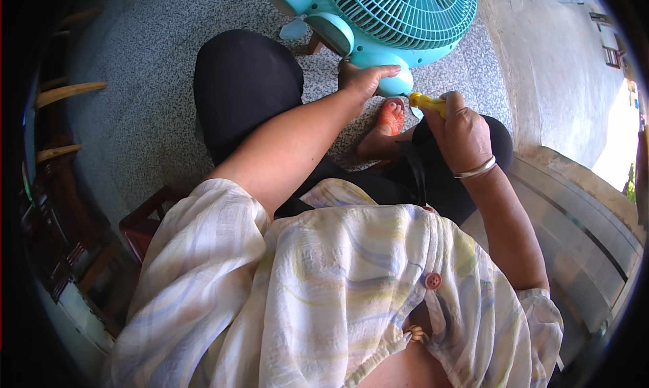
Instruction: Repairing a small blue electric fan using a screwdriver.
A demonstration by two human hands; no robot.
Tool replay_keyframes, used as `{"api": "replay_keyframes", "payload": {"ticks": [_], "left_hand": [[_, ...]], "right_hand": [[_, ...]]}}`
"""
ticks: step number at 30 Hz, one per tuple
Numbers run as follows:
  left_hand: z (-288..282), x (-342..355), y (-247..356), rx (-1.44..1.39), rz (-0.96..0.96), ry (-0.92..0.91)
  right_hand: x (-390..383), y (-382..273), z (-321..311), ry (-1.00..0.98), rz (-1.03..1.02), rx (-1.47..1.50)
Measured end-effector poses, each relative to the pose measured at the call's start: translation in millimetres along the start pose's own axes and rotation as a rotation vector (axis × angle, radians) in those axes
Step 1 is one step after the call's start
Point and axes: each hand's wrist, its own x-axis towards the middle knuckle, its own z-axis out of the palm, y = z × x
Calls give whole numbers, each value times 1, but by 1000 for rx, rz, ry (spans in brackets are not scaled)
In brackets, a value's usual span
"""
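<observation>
A turquoise fan [419, 54] with a round slatted grille lies in front of me at the top of the view, grille facing up. My left hand [364, 81] grips a rounded lobe [395, 85] on its near edge, thumb stretched over the top and the other fingers hidden. My right hand [462, 132] is closed round the yellow handle of a screwdriver [427, 104], which points left at that lobe. Only a short dark bit of its shaft shows, and whether the tip touches the fan I cannot tell.
My dark-trousered knees flank the work, with my bare foot [391, 117] below the fan. A brown wooden leg [315, 44] shows under the fan on the speckled floor [155, 70]. Dark wooden furniture [61, 205] is at left, a red plastic stool [145, 219] beside me, a grey metal panel [541, 219] at right.
</observation>
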Motion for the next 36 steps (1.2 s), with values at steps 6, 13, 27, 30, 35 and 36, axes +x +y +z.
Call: {"api": "replay_keyframes", "payload": {"ticks": [6,13,27,30,35,36], "left_hand": [[-3,-4,4,14,-53,-42],[-1,-3,3,11,-8,-13],[-5,-2,-1,3,-1,-23],[-5,-3,2,50,-34,-15],[1,-4,0,-9,-38,-59],[2,-2,0,1,-41,-66]], "right_hand": [[-3,1,-8,23,-43,188],[-2,8,3,79,-268,97],[-14,-1,-3,113,-171,167],[-10,0,-4,93,-254,51],[-13,0,-10,43,-180,-9],[-16,0,-21,135,-200,56]]}}
